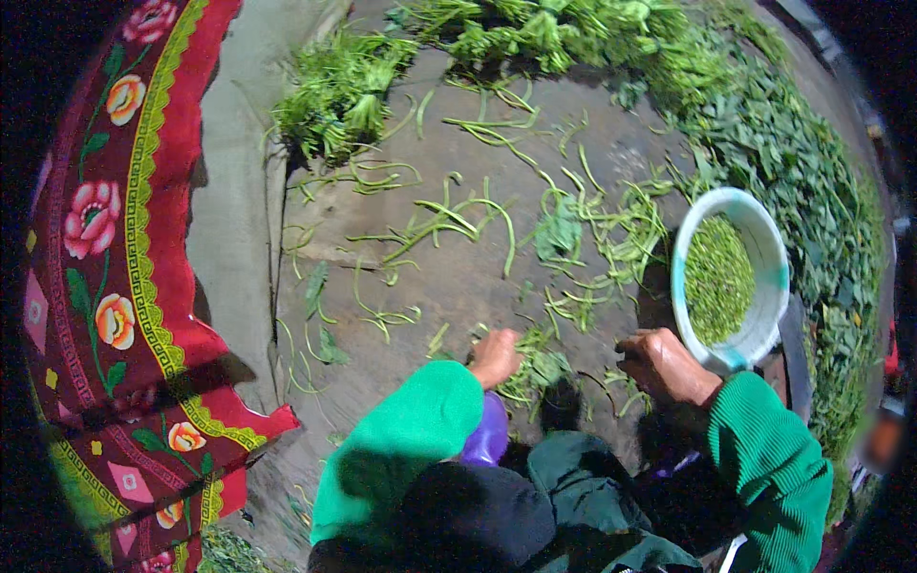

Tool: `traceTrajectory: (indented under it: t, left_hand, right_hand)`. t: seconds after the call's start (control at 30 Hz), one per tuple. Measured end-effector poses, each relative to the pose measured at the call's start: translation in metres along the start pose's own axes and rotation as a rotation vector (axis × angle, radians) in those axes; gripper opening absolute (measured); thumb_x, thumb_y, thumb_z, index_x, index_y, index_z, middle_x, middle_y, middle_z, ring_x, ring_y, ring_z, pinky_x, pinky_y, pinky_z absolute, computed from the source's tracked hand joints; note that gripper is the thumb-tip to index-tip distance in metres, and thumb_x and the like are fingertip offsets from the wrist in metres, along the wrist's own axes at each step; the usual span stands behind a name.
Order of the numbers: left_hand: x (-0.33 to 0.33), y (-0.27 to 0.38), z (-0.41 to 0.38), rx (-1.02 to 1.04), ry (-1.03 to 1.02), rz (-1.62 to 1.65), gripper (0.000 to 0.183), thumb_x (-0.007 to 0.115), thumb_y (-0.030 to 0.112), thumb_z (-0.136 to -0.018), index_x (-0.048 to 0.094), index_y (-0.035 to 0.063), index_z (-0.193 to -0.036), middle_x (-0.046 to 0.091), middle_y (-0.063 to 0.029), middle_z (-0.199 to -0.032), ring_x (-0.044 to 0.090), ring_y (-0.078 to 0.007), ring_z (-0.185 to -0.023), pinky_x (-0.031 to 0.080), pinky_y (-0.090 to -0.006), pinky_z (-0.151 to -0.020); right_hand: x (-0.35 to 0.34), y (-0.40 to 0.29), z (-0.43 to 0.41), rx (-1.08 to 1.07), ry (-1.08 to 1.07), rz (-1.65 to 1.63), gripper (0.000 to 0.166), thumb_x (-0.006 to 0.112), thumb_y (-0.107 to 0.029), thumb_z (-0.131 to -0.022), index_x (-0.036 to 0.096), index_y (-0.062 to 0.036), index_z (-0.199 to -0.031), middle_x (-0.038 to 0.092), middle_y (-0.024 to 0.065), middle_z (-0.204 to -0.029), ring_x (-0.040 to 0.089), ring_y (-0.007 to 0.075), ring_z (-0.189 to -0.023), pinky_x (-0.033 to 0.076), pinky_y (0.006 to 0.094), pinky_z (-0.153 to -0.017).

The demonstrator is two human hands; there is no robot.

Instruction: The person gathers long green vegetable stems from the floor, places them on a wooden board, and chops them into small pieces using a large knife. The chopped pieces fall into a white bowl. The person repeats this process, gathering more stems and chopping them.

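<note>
My left hand [496, 357] is low over the ground, its fingers curled down at the edge of a small heap of green leaves and stems [541, 369]. Whether those fingers hold a stem is hidden. To the right, my right hand [666, 362] is bent with fingertips drawn together, near the lower rim of a white and turquoise plastic basin [772, 286]. I cannot make out anything in its grip. Finely cut green pieces [718, 283] fill much of the tilted basin. Loose long green stems [448, 218] lie scattered ahead of both hands.
Bundled greens stand at the back left [369, 107] and along the top [544, 36]. A bank of leafy vines [795, 165] runs down the right side. On the left hangs or lies a red floral cloth [168, 215] beside a concrete strip [236, 179]. A purple boot [487, 433] is below my left hand.
</note>
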State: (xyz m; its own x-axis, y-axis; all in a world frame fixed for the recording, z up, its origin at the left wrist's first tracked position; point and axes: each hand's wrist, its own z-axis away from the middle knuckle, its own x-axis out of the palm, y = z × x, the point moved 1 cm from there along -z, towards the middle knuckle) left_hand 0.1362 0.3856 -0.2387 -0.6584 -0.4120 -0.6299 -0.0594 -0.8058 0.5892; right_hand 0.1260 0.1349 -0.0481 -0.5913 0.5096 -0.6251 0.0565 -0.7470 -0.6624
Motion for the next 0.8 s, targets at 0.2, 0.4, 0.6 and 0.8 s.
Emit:
traceTrajectory:
  t: [0.2, 0.4, 0.6, 0.8]
  left_hand:
    - [-0.017, -0.018, 0.006, 0.097, 0.298, 0.682, 0.024, 0.066, 0.019, -0.071, 0.062, 0.0004, -0.086, 0.061, -0.0195, -0.071, 0.063, -0.026, -0.067, 0.048, -0.0405, -0.061]
    - [-0.136, -0.146, 0.044, -0.475, 0.982, 0.33, 0.023, 0.063, 0.02, -0.078, 0.06, -0.0004, -0.089, 0.061, -0.0201, -0.071, 0.06, -0.0315, -0.063, 0.045, -0.0405, -0.058]
    - [-0.15, -0.212, 0.02, -0.646, 0.841, 0.115, 0.03, 0.073, 0.023, -0.068, 0.057, 0.0024, -0.083, 0.061, -0.0225, -0.079, 0.058, -0.0427, -0.079, 0.045, -0.0478, -0.065]
    - [-0.15, -0.215, 0.06, -0.374, 1.16, 0.17, 0.024, 0.063, 0.015, -0.075, 0.057, -0.0028, -0.089, 0.057, -0.025, -0.085, 0.054, -0.0436, -0.081, 0.042, -0.0465, -0.07]
  right_hand:
    - [0.029, -0.014, -0.055, 0.087, 0.024, -0.074, 0.019, 0.061, -0.008, -0.075, 0.06, 0.0044, -0.09, 0.057, 0.0209, -0.069, 0.058, 0.0362, -0.064, 0.046, 0.039, -0.057]
    - [0.064, -0.02, -0.077, 0.075, 0.083, -0.042, 0.018, 0.06, -0.009, -0.075, 0.061, 0.0043, -0.087, 0.059, 0.0218, -0.071, 0.058, 0.0378, -0.065, 0.047, 0.0384, -0.058]
    - [0.102, -0.038, -0.096, 0.094, 0.043, -0.114, 0.019, 0.061, -0.007, -0.075, 0.061, 0.0045, -0.09, 0.061, 0.022, -0.075, 0.062, 0.0345, -0.068, 0.048, 0.0351, -0.061]
    - [0.1, -0.032, -0.097, 0.081, 0.077, -0.14, 0.01, 0.06, -0.003, -0.072, 0.056, 0.0049, -0.078, 0.055, 0.024, -0.07, 0.056, 0.0414, -0.066, 0.045, 0.039, -0.057]
